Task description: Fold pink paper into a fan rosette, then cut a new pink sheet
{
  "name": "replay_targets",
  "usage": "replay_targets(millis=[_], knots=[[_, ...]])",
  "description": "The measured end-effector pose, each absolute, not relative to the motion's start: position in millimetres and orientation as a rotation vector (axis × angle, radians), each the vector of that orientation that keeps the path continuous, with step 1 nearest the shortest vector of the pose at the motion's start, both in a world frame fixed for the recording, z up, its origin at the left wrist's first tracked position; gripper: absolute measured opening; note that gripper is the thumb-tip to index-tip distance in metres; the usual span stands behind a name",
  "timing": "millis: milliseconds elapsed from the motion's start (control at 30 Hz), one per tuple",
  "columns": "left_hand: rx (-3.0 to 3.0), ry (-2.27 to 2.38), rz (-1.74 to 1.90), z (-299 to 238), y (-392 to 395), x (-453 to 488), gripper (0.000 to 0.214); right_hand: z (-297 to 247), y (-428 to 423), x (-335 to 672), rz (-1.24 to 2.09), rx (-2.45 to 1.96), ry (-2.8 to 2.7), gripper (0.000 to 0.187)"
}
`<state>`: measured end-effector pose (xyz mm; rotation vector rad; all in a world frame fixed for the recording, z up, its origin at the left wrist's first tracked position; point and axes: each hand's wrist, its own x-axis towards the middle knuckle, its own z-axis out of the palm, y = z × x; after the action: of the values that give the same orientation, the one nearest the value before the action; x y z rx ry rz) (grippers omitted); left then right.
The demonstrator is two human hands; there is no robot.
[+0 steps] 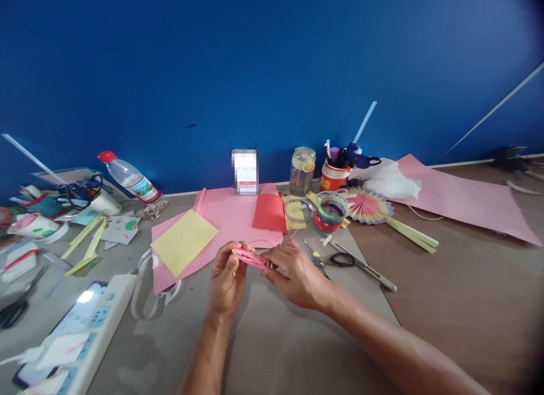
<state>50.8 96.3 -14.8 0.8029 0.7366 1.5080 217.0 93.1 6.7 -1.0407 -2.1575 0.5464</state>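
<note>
Between my two hands, above the table's front part, is a small bundle of folded pink paper (pixel 251 258), its layered edges facing me. My left hand (pixel 228 279) pinches its left end between thumb and fingers. The right end is gripped by my right hand (pixel 297 273), with the thumb below and the fingers on top. Behind them lie pink paper sheets (pixel 229 205), a yellow square of paper (pixel 185 242) and a red piece of paper (pixel 270 211). To the right of my right hand are scissors (pixel 321 262) and a grey utility knife (pixel 369 267).
A phone (pixel 245 171) leans on the blue wall. Tape rolls (pixel 331 211), a glass jar (pixel 302 171), a tool cup (pixel 334 175) and a pleated paper fan (pixel 372 205) stand or lie back right. At left are a water bottle (pixel 134 179) and a power strip (pixel 108 310).
</note>
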Motion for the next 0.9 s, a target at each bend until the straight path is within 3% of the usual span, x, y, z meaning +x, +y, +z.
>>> replay_targets(millis=[367,900], knots=[[0.757,0.817,1.53,-21,99,55,0.022,-12,99,216,0.336,-1.062,-2.132,0.016],[0.772,0.83,1.448,-20,96,58,0.02,-23,106,223,0.388,-1.053,-2.097,0.023]])
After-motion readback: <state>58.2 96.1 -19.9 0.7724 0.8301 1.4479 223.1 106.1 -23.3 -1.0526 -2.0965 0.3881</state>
